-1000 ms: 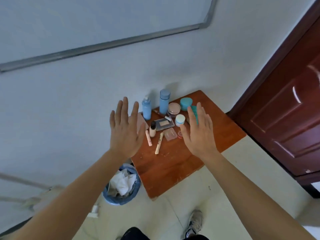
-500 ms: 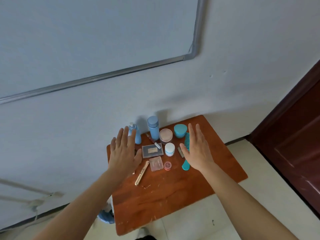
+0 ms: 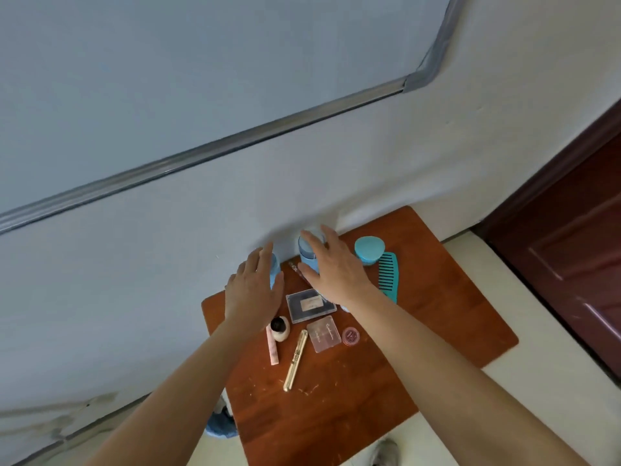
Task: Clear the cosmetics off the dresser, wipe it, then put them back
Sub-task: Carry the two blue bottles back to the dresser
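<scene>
The dresser [image 3: 353,395] is a small reddish wooden table against the wall. Cosmetics crowd its far half. My left hand [image 3: 253,290] is spread over a blue pump bottle [image 3: 275,270], mostly hiding it. My right hand [image 3: 336,269] is spread beside a taller blue bottle [image 3: 307,252], fingers apart, covering the jars behind it. Neither hand grips anything. Also on top: a teal jar [image 3: 369,250], a teal comb [image 3: 388,275], a dark palette [image 3: 311,305], a pink compact [image 3: 324,333], a small red pot [image 3: 350,336], a gold tube [image 3: 295,360], a pink stick [image 3: 273,346] and a small cream bottle [image 3: 280,327].
A blue waste bin [image 3: 220,425] sits on the floor at the dresser's left front corner. A dark red door [image 3: 571,250] stands at the right. A whiteboard [image 3: 168,79] hangs on the wall above. My shoe [image 3: 384,452] shows at the bottom edge.
Both hands have reached forward and to the back of the dresser, now over the two blue bottles. The camera has come closer and tilted, so the bin is mostly hidden.
</scene>
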Tool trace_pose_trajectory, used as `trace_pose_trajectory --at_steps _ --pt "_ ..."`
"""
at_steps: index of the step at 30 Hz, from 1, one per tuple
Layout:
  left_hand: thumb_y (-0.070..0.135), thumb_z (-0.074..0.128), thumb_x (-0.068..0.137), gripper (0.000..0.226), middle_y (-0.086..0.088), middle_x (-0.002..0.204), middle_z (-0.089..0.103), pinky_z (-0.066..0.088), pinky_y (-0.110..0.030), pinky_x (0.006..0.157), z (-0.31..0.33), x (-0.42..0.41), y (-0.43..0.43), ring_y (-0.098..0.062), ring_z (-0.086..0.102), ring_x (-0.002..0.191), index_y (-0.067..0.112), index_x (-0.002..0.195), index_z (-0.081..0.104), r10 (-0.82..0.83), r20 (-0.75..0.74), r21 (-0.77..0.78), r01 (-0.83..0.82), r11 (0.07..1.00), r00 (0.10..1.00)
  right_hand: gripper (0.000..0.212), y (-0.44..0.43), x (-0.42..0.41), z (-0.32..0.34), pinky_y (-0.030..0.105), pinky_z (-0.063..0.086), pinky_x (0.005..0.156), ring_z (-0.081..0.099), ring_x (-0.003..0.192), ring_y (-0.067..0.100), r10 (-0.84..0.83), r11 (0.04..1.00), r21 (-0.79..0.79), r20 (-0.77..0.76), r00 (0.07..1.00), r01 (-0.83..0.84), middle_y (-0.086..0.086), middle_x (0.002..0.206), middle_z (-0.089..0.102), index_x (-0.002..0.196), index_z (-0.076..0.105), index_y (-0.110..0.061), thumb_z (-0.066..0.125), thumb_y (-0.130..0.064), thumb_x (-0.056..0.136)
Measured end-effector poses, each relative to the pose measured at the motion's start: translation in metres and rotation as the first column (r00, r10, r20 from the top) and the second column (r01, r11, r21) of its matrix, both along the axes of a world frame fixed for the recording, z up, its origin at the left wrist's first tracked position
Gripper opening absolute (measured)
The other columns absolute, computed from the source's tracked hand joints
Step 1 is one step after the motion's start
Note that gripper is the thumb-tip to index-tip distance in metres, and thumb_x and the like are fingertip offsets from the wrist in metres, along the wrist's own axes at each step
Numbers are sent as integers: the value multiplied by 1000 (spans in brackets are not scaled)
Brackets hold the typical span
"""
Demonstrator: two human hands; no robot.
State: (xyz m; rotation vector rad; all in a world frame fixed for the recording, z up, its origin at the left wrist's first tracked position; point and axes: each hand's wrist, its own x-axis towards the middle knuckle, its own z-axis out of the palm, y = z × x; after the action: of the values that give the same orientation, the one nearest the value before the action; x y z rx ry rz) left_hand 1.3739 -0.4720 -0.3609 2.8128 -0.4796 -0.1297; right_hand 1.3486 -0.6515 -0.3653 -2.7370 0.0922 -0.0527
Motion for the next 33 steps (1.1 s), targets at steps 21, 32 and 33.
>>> trace_pose_trajectory --at_steps 21,32,33 --pt "34 69 88 72 -5 149 40 43 -24 82 -38 10 14 -26 57 118 25 149 32 109 -109 -496 -149 856 988 94 25 13 -32 33 48 105 49 130 20 -355 833 445 -28 935 330 7 142 45 150 13 -26 78 -23 82" --pt "41 70 86 57 0 130 62 51 -34 88 -39 14 21 -24 63 111 27 133 41 121 -261 -492 -240 837 958 60 25 -2 -13 23 46 97 56 120 14 -472 689 582 -93 876 433 1 126 61 132 47 -14 78 -30 83" --pt "42 70 86 55 1 129 63 52 -35 88 -32 11 23 -24 63 109 27 132 42 115 -238 -505 -224 833 964 61 23 -9 -5 21 47 96 57 118 11 -489 666 611 -75 869 428 -2 125 61 133 48 -16 78 -31 82"
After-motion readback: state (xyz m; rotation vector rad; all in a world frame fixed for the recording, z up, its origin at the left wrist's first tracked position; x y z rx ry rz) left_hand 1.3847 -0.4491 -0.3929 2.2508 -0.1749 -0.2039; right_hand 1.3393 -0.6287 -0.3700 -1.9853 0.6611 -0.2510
